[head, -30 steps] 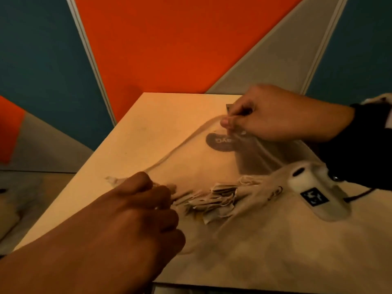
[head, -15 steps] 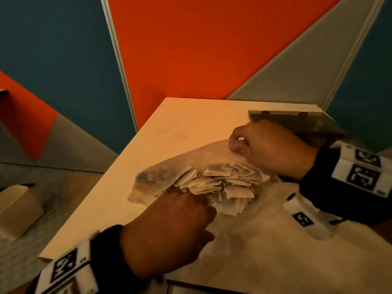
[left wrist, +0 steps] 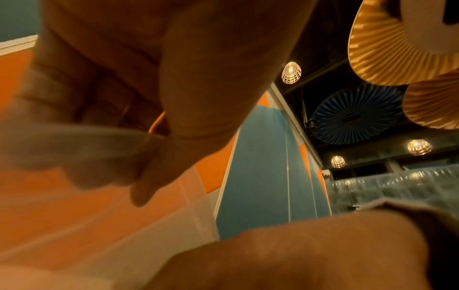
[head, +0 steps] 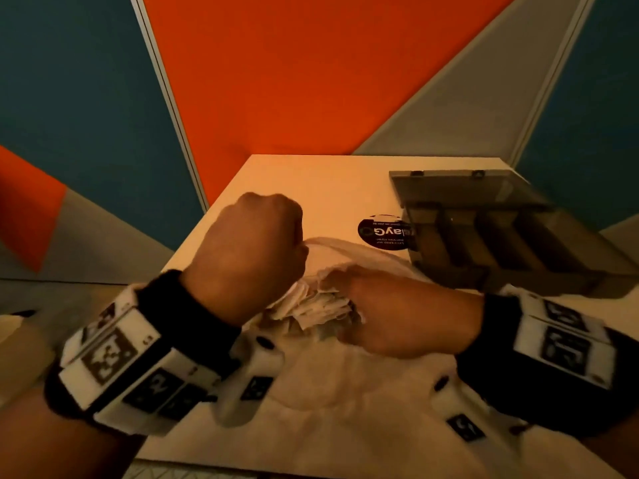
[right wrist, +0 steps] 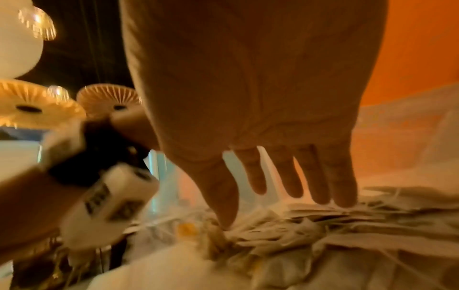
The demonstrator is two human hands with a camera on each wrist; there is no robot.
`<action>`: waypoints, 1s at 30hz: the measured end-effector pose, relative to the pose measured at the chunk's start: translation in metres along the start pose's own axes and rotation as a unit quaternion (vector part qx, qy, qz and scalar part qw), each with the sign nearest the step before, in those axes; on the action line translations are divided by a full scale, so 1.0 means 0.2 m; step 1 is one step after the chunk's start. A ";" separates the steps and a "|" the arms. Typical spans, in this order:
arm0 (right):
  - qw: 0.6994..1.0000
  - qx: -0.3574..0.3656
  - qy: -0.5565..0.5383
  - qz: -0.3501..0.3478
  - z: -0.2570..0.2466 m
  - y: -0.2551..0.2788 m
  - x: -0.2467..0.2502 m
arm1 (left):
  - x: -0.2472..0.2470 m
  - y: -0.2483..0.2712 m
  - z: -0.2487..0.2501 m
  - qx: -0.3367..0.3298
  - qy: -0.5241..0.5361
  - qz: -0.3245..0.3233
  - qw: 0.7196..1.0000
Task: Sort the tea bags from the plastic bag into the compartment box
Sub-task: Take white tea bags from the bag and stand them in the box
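Note:
A clear plastic bag (head: 345,382) lies on the pale table (head: 304,181), with a heap of several paper tea bags (head: 311,307) at its mouth. My left hand (head: 257,247) is a fist that grips the bag's upper film (left wrist: 74,141) and holds it lifted. My right hand (head: 377,305) reaches into the opening from the right. Its fingers (right wrist: 320,188) are straight and spread, with the tips and thumb resting on the tea bags (right wrist: 323,219). The dark compartment box (head: 501,247) stands open at the far right, and its visible compartments look bare.
The box's lid (head: 460,188) lies folded back towards the wall. A round black sticker (head: 383,231) sits on the table just left of the box. Orange, blue and grey wall panels close off the back. The table's left edge drops to the floor.
My left hand has risen, lifting the bag's upper film. My right hand left the bag's far edge and now reaches into the opening onto the tea bags. The box has come fully into view.

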State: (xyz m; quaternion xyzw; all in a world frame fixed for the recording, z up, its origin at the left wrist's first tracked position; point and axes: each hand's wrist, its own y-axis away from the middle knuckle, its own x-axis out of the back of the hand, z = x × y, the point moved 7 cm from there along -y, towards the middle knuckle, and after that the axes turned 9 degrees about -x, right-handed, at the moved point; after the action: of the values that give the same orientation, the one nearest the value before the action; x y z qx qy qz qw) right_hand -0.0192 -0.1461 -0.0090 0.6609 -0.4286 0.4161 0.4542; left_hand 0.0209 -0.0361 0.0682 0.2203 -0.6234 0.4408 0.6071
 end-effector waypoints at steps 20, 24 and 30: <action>0.997 0.053 -0.044 -0.014 0.02 -0.44 0.00 | 0.01 -0.09 -0.08 0.017 0.251 -0.163 0.954; 0.967 0.141 -0.193 0.087 -0.06 -0.38 0.14 | 0.02 -0.08 -0.10 0.040 0.263 -0.148 0.953; 0.975 0.109 -0.181 0.062 -0.06 -0.32 0.03 | 0.05 -0.07 -0.15 0.073 0.303 -0.118 0.943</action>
State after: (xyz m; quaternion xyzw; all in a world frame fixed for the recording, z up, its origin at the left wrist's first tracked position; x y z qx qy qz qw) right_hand 0.0403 -0.1216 -0.0164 0.7431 -0.4959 0.3613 0.2671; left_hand 0.0480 -0.0166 0.0783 0.1921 -0.3460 0.4559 0.7972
